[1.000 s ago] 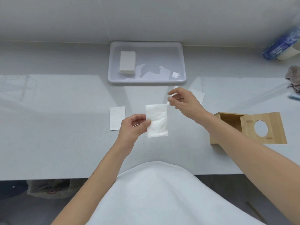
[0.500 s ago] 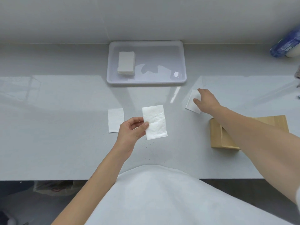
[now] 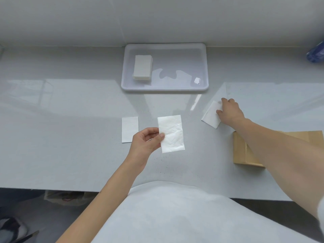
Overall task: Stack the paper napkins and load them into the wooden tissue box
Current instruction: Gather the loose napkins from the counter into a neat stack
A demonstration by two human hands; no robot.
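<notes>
My left hand pinches the left edge of a white folded napkin and holds it just above the grey counter. My right hand reaches to the right and its fingers grip a second napkin lying on the counter. A third napkin lies flat to the left of my left hand. The wooden tissue box sits at the right, mostly hidden under my right forearm. A stack of napkins rests in the white tray at the back.
A blue package lies at the far right edge by the wall. A small shiny scrap sits in the tray's right corner. The counter's front edge runs just ahead of my body.
My right hand moved away from the held napkin, out to the right, and came down on the napkin on the counter. My left hand held its napkin nearly still.
</notes>
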